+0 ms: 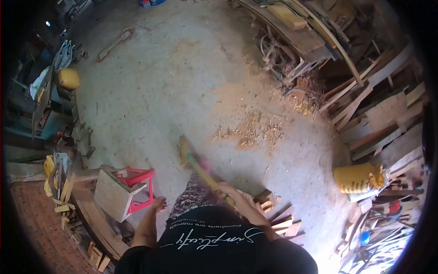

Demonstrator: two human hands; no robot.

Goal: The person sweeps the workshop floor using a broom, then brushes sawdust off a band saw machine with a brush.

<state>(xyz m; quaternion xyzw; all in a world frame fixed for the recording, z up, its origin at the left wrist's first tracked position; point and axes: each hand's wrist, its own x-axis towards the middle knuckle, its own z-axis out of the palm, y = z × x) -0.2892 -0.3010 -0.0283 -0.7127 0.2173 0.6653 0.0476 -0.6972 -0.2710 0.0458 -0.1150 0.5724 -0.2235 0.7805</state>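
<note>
Gripping the broom by its handle (the surest hold on something likely light and stiff, with springier bristles), the right hand holds it slanting over the floor, while the left hand hangs, fingers loosely open, near the stool.

One left hand and one right hand make two hands. I count one broom, one stool, one filled yellow sack and one yellow rounded object. The wooden boards are too many for counting exactly.
</note>
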